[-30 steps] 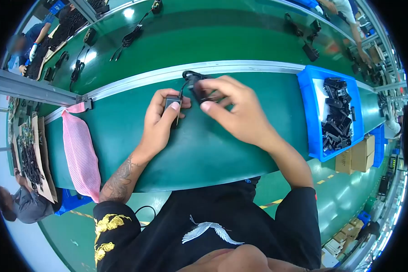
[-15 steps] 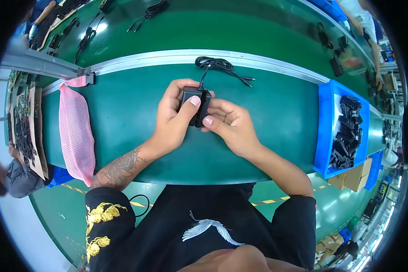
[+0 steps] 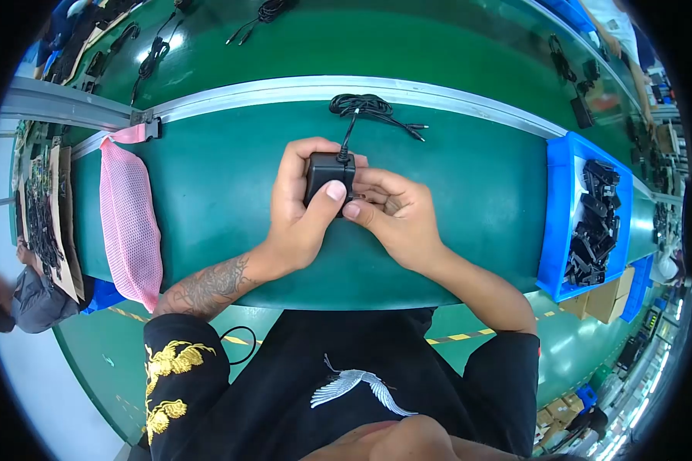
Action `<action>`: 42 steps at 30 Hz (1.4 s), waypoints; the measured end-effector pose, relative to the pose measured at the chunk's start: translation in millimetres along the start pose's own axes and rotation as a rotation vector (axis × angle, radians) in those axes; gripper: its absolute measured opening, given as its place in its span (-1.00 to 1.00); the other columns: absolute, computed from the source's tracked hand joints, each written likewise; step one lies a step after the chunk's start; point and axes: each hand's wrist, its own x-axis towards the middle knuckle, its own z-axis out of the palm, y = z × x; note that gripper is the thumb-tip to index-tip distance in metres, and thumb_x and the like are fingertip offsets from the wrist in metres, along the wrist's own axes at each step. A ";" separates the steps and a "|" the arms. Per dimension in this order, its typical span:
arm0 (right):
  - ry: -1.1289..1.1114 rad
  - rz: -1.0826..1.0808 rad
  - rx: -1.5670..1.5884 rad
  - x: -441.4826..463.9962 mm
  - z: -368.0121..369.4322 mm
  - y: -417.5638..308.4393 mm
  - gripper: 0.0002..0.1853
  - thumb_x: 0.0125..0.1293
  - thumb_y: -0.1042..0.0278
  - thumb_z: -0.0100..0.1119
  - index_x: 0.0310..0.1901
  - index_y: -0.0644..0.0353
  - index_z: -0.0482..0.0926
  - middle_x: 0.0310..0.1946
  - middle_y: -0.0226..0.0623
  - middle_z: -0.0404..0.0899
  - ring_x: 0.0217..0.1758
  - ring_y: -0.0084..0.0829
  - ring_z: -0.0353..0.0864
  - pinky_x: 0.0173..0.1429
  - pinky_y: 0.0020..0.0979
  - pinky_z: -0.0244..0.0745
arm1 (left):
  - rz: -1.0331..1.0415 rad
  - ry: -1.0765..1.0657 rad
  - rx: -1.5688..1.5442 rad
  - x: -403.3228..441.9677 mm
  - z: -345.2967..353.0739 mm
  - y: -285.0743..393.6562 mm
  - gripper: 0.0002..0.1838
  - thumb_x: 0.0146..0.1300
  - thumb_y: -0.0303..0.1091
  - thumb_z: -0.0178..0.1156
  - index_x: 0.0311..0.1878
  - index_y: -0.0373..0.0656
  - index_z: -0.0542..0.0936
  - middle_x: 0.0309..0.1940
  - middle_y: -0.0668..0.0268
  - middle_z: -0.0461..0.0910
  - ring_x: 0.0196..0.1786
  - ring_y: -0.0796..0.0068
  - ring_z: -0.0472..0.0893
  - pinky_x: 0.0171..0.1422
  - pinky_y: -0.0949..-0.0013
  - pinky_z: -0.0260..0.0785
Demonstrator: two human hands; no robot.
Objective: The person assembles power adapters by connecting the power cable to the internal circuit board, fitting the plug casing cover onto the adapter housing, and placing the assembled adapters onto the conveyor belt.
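Note:
A black power adapter (image 3: 327,167) is gripped in my left hand (image 3: 298,201), with the thumb pressed across its near face and the fingers wrapped behind it. My right hand (image 3: 398,215) is closed at the adapter's right side, thumb and curled fingers pinching its lower right edge. Part of that edge is hidden by the fingertips. From the adapter's top end runs a black cable (image 3: 361,106), bundled in loops at the back of the green bench (image 3: 469,200), its two thin ends pointing right.
A pink mesh pouch (image 3: 131,223) lies at the left. On the right stands a blue bin (image 3: 555,223) holding several black plastic parts (image 3: 594,223). A metal rail (image 3: 284,86) borders the bench's far side, with more corded adapters beyond. Other people are at the edges.
The adapter has turned in my left hand, so its broad face shows more and the black part along its right side shows less. My right fingers stay at that side.

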 end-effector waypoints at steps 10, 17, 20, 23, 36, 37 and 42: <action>0.082 -0.303 -0.381 -12.5 15.4 -2.3 -0.65 0.39 0.56 0.45 0.20 0.32 0.74 0.04 -0.06 0.80 0.01 -0.30 0.84 0.08 -0.36 0.74 | 0.233 0.103 0.177 -9.3 5.2 -12.5 -0.45 0.26 -0.44 0.58 0.16 -0.21 0.43 0.04 0.08 0.72 0.00 0.48 0.72 0.07 0.33 0.65; 0.055 -0.322 -0.385 -12.6 17.2 -3.3 -0.62 0.35 0.58 0.47 0.20 0.33 0.74 -0.05 -0.04 0.83 -0.10 -0.27 0.87 -0.02 -0.34 0.72 | 0.140 0.138 0.144 -16.4 11.3 -5.2 -0.56 0.33 -0.46 0.50 0.13 -0.27 0.46 0.06 -0.08 0.77 0.05 0.32 0.80 0.11 0.22 0.71; -0.019 -0.236 -0.414 -15.6 12.6 -5.1 -0.63 0.36 0.57 0.47 0.19 0.33 0.74 -0.06 -0.05 0.83 -0.04 -0.26 0.90 0.00 -0.35 0.73 | 0.199 0.163 0.140 -18.5 13.6 -12.2 -0.59 0.34 -0.47 0.47 0.12 -0.29 0.46 0.05 -0.10 0.78 0.08 0.26 0.81 0.13 0.17 0.72; -0.029 -0.251 -0.390 -11.1 11.8 -7.8 -0.64 0.36 0.56 0.47 0.18 0.34 0.73 -0.06 -0.04 0.83 -0.04 -0.23 0.90 0.02 -0.33 0.75 | 0.178 0.125 0.135 -18.2 10.0 -12.4 -0.61 0.36 -0.49 0.44 0.12 -0.31 0.47 0.05 -0.11 0.77 0.13 0.22 0.79 0.20 0.14 0.69; -0.169 -0.117 -0.348 -7.0 5.2 -14.8 -0.08 0.15 0.27 0.71 0.48 0.38 0.42 0.16 -0.03 0.74 0.12 -0.22 0.81 0.24 -0.23 0.71 | -0.123 -0.188 -0.063 2.7 -11.7 -10.0 -0.30 0.51 0.25 0.22 0.26 -0.27 0.40 0.38 -0.12 0.51 0.22 0.24 0.65 0.33 0.10 0.54; -0.174 -0.079 -0.289 -7.0 3.8 -13.3 -0.10 0.16 0.28 0.71 0.47 0.40 0.43 0.13 -0.05 0.76 0.06 -0.26 0.82 0.18 -0.25 0.71 | -0.121 -0.211 -0.026 2.8 -11.2 -7.3 -0.30 0.51 0.25 0.22 0.25 -0.27 0.40 0.37 -0.12 0.52 0.23 0.24 0.65 0.34 0.10 0.54; -0.219 0.059 -0.238 -8.7 -0.2 -20.8 -0.19 0.16 0.27 0.72 0.37 0.45 0.53 -0.02 -0.14 0.83 -0.27 -0.50 0.78 -0.18 -0.38 0.64 | -0.151 -0.253 -0.074 -4.4 -7.8 -0.4 -0.30 0.48 0.24 0.29 0.19 -0.28 0.36 0.32 -0.28 0.51 0.32 0.09 0.64 0.41 -0.02 0.55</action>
